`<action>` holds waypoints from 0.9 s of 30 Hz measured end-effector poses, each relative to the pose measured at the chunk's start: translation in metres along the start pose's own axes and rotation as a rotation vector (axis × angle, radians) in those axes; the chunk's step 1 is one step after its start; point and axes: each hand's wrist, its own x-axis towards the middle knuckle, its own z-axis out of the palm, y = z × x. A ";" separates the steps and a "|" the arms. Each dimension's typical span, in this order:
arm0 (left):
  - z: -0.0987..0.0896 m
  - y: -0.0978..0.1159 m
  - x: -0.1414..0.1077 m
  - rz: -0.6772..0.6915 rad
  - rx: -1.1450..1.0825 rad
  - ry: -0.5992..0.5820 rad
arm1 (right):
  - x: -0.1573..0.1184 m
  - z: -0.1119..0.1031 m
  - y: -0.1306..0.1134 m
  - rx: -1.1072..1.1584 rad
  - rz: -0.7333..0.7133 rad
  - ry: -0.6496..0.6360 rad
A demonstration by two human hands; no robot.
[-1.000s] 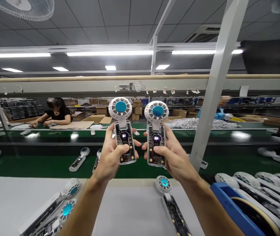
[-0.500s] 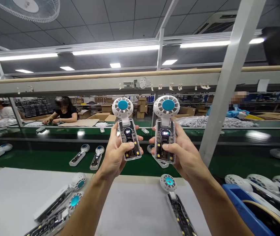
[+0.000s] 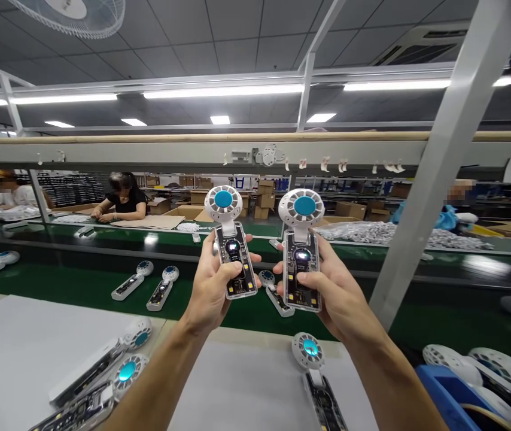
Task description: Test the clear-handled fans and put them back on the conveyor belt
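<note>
My left hand point(image 3: 213, 287) grips a white handheld fan point(image 3: 236, 263) with a clear-fronted body and a round head with a blue centre. Its thumb lies on the circuit-board face. In my right hand point(image 3: 338, 287) is a similar fan point(image 3: 303, 254), also upright, thumb on its front. Small displays glow on both. The two held fans are side by side, apart. Below, on the white work surface, lies another fan point(image 3: 325, 395) with a lit blue centre. Two more fans point(image 3: 80, 413) lie at the lower left, close together.
Several fans point(image 3: 161, 288) lie on the green conveyor point(image 3: 219, 317). A blue bin point(image 3: 444, 389) with fans stands at the lower right. A slanted metal post point(image 3: 444, 143) rises on the right. People sit across the line, near cartons and a heap of small parts point(image 3: 372, 233).
The camera view has shifted slightly. Both held fans sit a little lower in view, still gripped. The fans on the conveyor appear further left.
</note>
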 end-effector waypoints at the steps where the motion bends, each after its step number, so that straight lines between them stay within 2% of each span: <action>1: 0.001 -0.001 0.000 -0.002 0.000 -0.006 | 0.000 -0.001 0.000 0.002 0.003 0.003; 9: 0.007 -0.008 -0.003 -0.016 0.007 -0.048 | 0.005 -0.009 0.006 0.003 0.008 -0.033; 18: 0.004 -0.013 0.001 -0.042 -0.033 -0.030 | 0.009 -0.011 0.005 -0.006 0.011 0.015; 20: 0.004 -0.015 0.003 -0.071 -0.015 0.021 | 0.012 -0.014 0.007 -0.031 0.013 0.014; 23: 0.001 -0.020 0.005 -0.025 0.129 0.190 | 0.015 -0.018 0.012 -0.035 -0.019 0.036; 27: -0.012 -0.024 0.011 0.222 0.459 0.470 | 0.016 -0.017 0.014 -0.044 -0.039 0.062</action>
